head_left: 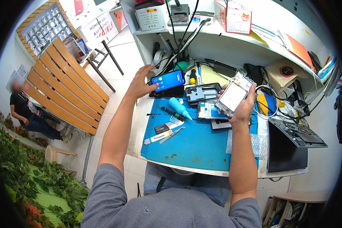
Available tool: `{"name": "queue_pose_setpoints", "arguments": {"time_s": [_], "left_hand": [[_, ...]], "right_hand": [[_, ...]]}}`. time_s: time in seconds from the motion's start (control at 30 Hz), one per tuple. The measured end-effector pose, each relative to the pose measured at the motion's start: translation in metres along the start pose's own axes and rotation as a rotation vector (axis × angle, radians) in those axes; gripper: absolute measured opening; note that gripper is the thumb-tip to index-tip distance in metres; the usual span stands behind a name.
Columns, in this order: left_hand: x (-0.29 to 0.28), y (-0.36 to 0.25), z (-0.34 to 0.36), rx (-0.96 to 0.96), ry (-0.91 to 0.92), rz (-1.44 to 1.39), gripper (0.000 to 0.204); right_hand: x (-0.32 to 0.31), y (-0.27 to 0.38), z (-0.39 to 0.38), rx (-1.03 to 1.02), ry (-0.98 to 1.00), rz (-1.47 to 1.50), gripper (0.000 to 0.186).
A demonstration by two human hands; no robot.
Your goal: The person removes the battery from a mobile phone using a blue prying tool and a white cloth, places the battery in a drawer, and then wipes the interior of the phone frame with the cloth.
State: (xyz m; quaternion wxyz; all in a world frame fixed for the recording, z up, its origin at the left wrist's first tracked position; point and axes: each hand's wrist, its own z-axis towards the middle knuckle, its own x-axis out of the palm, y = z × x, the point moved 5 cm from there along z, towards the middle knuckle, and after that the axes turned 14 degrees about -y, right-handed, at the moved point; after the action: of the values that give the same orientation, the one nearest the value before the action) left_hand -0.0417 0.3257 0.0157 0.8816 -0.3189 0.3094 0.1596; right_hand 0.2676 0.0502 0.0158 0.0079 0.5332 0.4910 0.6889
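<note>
Spreading its fingers, the left hand (142, 83) grasps nothing; its thumb is over the edge of a lit phone (170, 80), and whether it touches, one cannot tell. On the worktop (135, 146), a blue mat (197, 150) carries tweezers (172, 135) and a light-blue bottle (178, 106). More to the right, the right hand (245, 108) grasps an opened phone (233, 98) above the mat. Farthest is a laptop (298, 133) with uncovered inside.

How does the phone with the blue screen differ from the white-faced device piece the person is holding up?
The blue-screened phone is lit, while the white-faced device piece shows no lit display. The phone rests at the bench's back with the left hand at its edge; the piece is held up in the right hand. Both are flat and roughly rectangular.
</note>
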Motion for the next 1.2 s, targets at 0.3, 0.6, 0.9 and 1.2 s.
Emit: {"name": "queue_pose_setpoints", "arguments": {"time_s": [0.3, 0.6, 0.9, 1.2], "left_hand": [[-0.001, 0.004, -0.003, -0.024, 0.006, 0.007, 0.094], [-0.009, -0.010, -0.008, 0.019, -0.061, -0.012, 0.090], [-0.034, -0.117, -0.020, 0.213, -0.340, -0.189, 0.072], [-0.025, -0.106, -0.015, 0.065, -0.332, -0.251, 0.053]], "right_hand": [[0.000, -0.003, 0.001, 0.004, 0.026, 0.016, 0.072], [0.003, -0.003, -0.003, 0.008, -0.003, -0.019, 0.080], [0.010, -0.020, -0.010, 0.146, 0.050, 0.040, 0.078], [0.000, -0.004, 0.001, 0.029, -0.042, 0.044, 0.076]]}}
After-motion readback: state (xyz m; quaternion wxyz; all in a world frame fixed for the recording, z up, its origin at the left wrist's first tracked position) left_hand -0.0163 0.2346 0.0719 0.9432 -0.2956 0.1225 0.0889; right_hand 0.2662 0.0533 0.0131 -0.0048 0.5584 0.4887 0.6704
